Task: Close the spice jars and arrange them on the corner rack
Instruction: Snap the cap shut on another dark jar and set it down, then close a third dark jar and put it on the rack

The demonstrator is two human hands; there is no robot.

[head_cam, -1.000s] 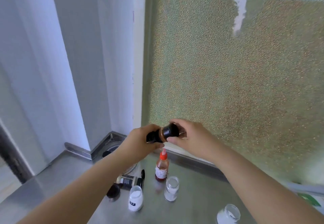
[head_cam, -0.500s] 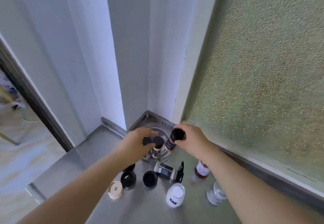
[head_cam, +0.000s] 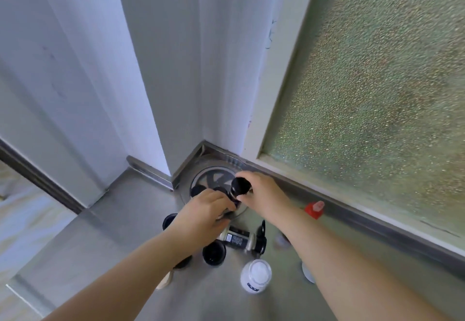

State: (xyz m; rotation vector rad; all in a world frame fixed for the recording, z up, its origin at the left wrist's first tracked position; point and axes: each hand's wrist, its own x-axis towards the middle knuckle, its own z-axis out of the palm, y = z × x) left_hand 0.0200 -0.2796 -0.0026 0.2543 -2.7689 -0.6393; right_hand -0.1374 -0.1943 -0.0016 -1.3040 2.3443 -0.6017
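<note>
A round metal corner rack point(head_cam: 216, 176) sits in the corner of the steel counter. My right hand point(head_cam: 264, 193) grips a dark spice jar with a black cap point(head_cam: 240, 187), tilted over the rack's front edge. My left hand point(head_cam: 203, 213) is right beside it, fingers curled down by the jar's base; what they hold is hidden. Black caps of other jars point(head_cam: 197, 190) show on the rack behind my left hand. On the counter lie a dark jar on its side point(head_cam: 236, 239) with its flip lid open, an open white jar point(head_cam: 255, 274) and loose black lids point(head_cam: 214, 252).
A red-capped bottle point(head_cam: 314, 209) stands by the frosted window point(head_cam: 377, 94), partly behind my right forearm. Another white jar point(head_cam: 307, 273) peeks out under that arm. A beige lid point(head_cam: 164, 280) lies under my left forearm. White wall panels close the corner; the counter edge runs at left.
The view tilted down and left towards the corner. Both hands carried the black-capped jar from in front of the window down to the rack's front edge.
</note>
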